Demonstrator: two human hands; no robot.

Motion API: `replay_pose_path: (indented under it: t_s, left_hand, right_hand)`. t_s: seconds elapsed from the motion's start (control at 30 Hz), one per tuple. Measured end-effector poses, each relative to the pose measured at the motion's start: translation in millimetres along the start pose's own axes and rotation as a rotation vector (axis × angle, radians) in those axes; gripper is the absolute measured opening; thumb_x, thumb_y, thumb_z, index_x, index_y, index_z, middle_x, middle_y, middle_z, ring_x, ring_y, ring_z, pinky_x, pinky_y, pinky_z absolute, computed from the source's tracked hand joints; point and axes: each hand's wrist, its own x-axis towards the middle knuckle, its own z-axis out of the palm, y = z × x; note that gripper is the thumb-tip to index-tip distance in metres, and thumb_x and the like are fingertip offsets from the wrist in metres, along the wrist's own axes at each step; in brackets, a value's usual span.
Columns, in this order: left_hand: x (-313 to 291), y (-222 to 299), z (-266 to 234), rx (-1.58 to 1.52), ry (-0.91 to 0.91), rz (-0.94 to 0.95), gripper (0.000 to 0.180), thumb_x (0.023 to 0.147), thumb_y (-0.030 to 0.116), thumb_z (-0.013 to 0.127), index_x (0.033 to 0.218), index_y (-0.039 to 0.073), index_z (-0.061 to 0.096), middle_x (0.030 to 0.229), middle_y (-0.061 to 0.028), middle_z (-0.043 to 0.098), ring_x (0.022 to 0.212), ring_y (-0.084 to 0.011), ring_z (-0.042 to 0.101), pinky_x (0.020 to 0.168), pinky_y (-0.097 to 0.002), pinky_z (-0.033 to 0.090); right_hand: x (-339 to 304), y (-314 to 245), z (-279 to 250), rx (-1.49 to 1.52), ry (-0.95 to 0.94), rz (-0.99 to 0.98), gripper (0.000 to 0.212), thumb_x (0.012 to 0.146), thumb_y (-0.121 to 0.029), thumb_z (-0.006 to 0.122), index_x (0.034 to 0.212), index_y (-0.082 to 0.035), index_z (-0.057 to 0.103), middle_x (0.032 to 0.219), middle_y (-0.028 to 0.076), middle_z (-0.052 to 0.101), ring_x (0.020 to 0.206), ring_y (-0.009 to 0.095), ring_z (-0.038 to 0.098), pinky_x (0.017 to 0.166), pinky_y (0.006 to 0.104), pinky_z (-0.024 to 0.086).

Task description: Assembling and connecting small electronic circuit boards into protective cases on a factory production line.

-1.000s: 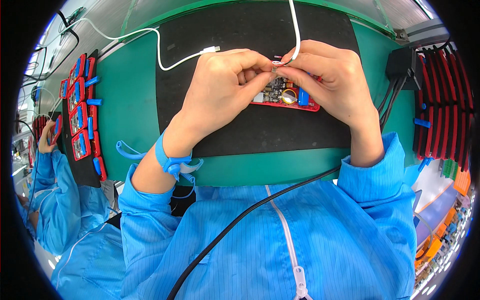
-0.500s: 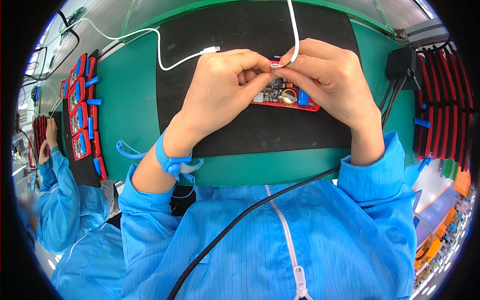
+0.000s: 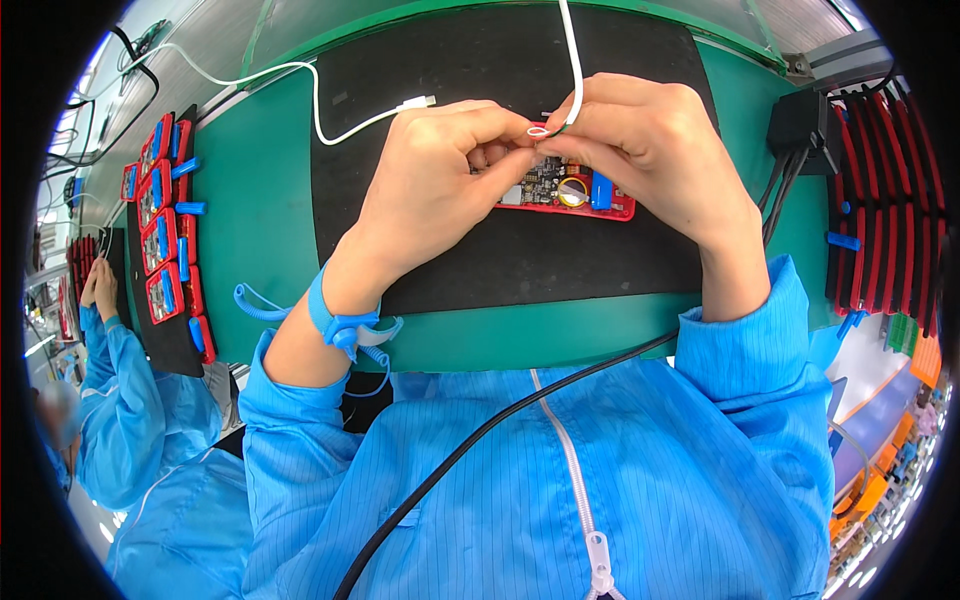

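Note:
Over a red-framed circuit board (image 3: 550,190), my two hands meet fingertip to fingertip. My right hand (image 3: 665,145) pinches the end of a white cable (image 3: 572,55), which comes down from the top edge. Thin wires (image 3: 538,132) loop out of that end toward the fingertips of my left hand (image 3: 440,165), closed in a pinch on them. What lies right between the fingertips is hidden. The board shows a round gold-rimmed part and a blue piece (image 3: 601,190) at its right end; my hands cover its far side. A blue wrist strap (image 3: 340,325) circles my left wrist.
A black mat (image 3: 450,270) lies under the board. Several red-framed boards with blue pieces (image 3: 160,235) sit at the left, and stacked red and black frames (image 3: 885,220) at the right. A black box (image 3: 800,130) with cables stands nearby. A white plug (image 3: 415,103) lies beyond my left hand. Another person (image 3: 120,370) works at far left.
Both my hands and the white cable have shifted slightly left, still pinched together over the board. The other person's hands have come closer together.

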Motion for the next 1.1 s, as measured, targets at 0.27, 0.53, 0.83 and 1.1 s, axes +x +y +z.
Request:
replay_pose_path:
  t_s: [0.27,0.53,0.83,1.1]
  left_hand:
    - [-0.1,-0.1,1.0,0.019,-0.001,0.033,0.015,0.075,0.000,0.074,0.087,-0.004,0.067,0.073,-0.0055,0.064,0.057,-0.0089,0.053,0.054,-0.0216,0.044]
    - [0.9,1.8,1.2,0.043,-0.016,0.028,0.014,0.075,0.002,0.073,0.087,-0.003,0.067,0.071,-0.0054,0.062,0.058,-0.0100,0.054,0.054,-0.0224,0.044]
    - [1.4,2.1,2.5,0.059,-0.006,0.036,0.014,0.075,0.004,0.074,0.086,-0.003,0.068,0.070,-0.0053,0.062,0.057,-0.0110,0.054,0.054,-0.0231,0.044]
    - [2.6,3.8,1.5,0.051,-0.015,0.035,0.015,0.075,0.004,0.074,0.086,-0.003,0.068,0.070,-0.0057,0.062,0.057,-0.0113,0.054,0.054,-0.0238,0.044]
  right_hand:
    - [0.3,-0.1,-0.9,-0.005,-0.019,0.030,0.012,0.075,-0.011,0.069,0.079,0.000,0.068,0.072,0.012,0.061,0.068,0.031,0.061,0.061,0.0392,0.049]
    - [-0.2,0.6,-1.9,0.001,-0.026,0.048,0.012,0.076,-0.012,0.069,0.078,-0.001,0.068,0.073,0.012,0.062,0.069,0.030,0.062,0.062,0.0388,0.049]
    - [-0.3,0.9,-1.5,0.004,-0.010,0.061,0.012,0.075,-0.012,0.070,0.077,0.000,0.068,0.072,0.012,0.062,0.067,0.031,0.062,0.061,0.0385,0.050]
    - [0.0,1.6,0.1,0.014,0.010,0.053,0.012,0.075,-0.011,0.070,0.077,0.001,0.068,0.072,0.013,0.063,0.067,0.031,0.063,0.061,0.0386,0.050]
